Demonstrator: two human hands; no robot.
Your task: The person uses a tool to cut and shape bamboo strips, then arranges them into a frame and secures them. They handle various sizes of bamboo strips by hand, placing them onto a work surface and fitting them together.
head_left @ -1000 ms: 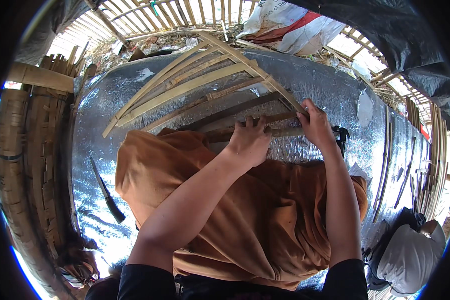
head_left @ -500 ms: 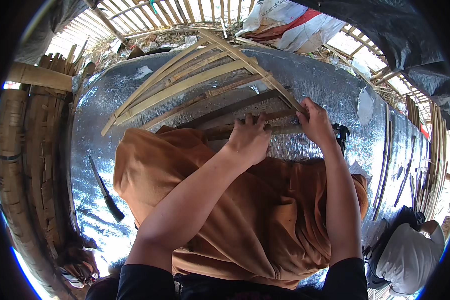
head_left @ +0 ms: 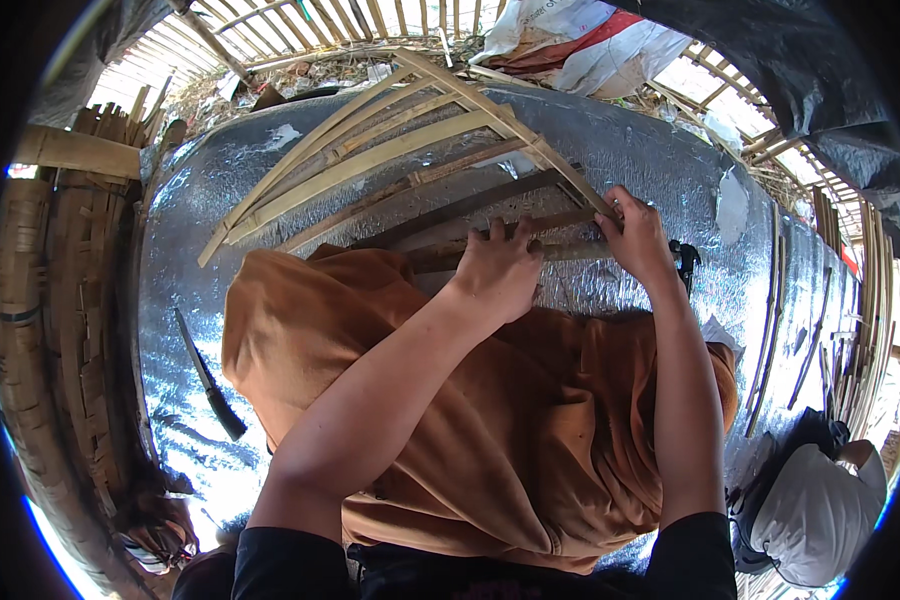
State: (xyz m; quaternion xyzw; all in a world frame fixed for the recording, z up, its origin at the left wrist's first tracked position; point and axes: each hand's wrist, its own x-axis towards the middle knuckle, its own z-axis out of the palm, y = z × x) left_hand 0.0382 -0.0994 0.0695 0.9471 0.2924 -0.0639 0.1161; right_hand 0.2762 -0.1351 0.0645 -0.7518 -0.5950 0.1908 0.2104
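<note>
A frame of bamboo slats point(head_left: 370, 178) lies in front of me, several pale and dark strips fanning out from one crosspiece point(head_left: 510, 125) that slopes down to the right. My right hand point(head_left: 638, 240) pinches the crosspiece's lower end between thumb and fingers. Over the nearest strips rests my left hand point(head_left: 500, 268), its fingers spread and bent across them, palm down. Part of the nearest bamboo strip point(head_left: 575, 250) shows between the two hands; the rest is hidden by the left hand and my leg. Just right of my right wrist lies a black-headed tool, perhaps a hammer point(head_left: 686, 258).
Silver foil sheeting point(head_left: 710, 300) covers the surface under me. A dark-handled saw or knife point(head_left: 208, 375) lies at left. Bamboo bundles point(head_left: 75, 320) stand along the left side; loose sticks point(head_left: 765, 330) lie at right. A white sack point(head_left: 580, 50) is at the back, a grey-white bundle point(head_left: 820, 510) lower right.
The bamboo frame appears slightly higher and farther left in view. Both hands keep nearly the same places, the right one still on the crosspiece's end.
</note>
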